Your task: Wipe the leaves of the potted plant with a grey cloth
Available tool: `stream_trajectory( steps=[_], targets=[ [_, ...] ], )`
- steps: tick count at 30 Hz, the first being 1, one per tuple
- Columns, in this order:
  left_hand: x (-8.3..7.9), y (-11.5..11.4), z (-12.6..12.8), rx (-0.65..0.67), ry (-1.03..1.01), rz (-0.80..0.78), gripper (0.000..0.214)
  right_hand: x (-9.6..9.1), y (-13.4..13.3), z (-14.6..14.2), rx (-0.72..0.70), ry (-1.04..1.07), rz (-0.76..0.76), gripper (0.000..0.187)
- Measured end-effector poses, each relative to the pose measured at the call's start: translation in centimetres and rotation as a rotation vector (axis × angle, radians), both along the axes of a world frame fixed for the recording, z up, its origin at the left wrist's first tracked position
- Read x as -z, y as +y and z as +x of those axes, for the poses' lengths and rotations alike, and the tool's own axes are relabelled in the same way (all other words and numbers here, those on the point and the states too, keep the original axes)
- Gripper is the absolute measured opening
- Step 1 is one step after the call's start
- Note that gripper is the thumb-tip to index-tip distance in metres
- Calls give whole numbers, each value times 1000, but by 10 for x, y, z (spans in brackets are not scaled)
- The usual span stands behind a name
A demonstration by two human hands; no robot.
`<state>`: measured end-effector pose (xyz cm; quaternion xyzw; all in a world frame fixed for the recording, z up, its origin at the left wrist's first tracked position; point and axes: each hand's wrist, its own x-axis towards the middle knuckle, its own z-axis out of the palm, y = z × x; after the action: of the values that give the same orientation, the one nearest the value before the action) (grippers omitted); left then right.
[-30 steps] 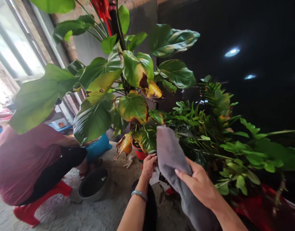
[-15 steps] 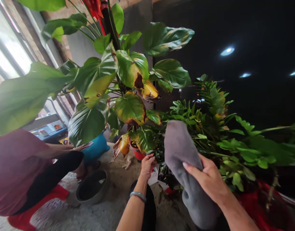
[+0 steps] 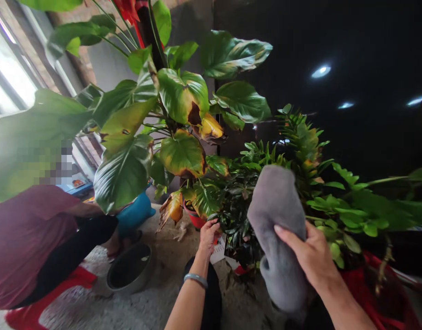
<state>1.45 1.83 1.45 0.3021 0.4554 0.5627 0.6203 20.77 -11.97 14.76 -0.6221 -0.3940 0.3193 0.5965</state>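
My right hand [image 3: 312, 252] grips a grey cloth [image 3: 277, 197], thumb across its front, and the cloth stands up in front of the dark foliage and hangs down below the hand. My left hand [image 3: 208, 236], with a bracelet [image 3: 196, 279] on the forearm, has its fingers closed at the edge of a dark-leaved bushy plant [image 3: 240, 206]. It seems to pinch a small leaf [image 3: 214, 217] there. Just above the left hand are the lower leaves of a tall plant with large leaves [image 3: 183, 153], some yellowed and browned at the edges.
At left a person in a pink shirt [image 3: 28, 238] sits on a red stool [image 3: 56, 298], beside a grey basin [image 3: 130, 270]. A red pot [image 3: 196, 217] stands behind my left hand. More green plants [image 3: 355, 201] and red wrapping [image 3: 382, 293] are at right, before a dark glossy wall [image 3: 369, 59].
My right hand and the grey cloth have moved a little to the right, away from my left hand. My left hand keeps nearly the same place at the plant.
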Motion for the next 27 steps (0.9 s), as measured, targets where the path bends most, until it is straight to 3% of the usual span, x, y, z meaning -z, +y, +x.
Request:
stream_trajectory(
  steps=[2,5,9,11,15,18,20,23,27],
  targets=[
    [0,-1,2,14,-8,-3,34,-1,25,9,90,91,-9,31],
    [1,-2,2,12,-34,-9,36,20,41,11,47,275,-144,28],
    [0,-1,-2,0,-24,-16,36,57,5,-3,8,272,-300,28],
    [-1,-1,-4,-14,-15,-21,36,63,-20,-8,-26,262,-342,29],
    [-2,0,-4,-27,7,-25,34,39,-33,1,24,267,-278,35],
    [-4,-2,-1,-29,0,-47,33,14,-8,16,222,305,-66,39],
    [-4,-3,0,-32,-10,-53,34,9,10,21,317,368,32,36],
    [-3,-4,1,-39,-11,-32,34,28,17,13,256,510,-86,31],
    [-1,-3,-3,-15,8,-10,33,73,-18,-13,104,534,-320,35]
  ],
)
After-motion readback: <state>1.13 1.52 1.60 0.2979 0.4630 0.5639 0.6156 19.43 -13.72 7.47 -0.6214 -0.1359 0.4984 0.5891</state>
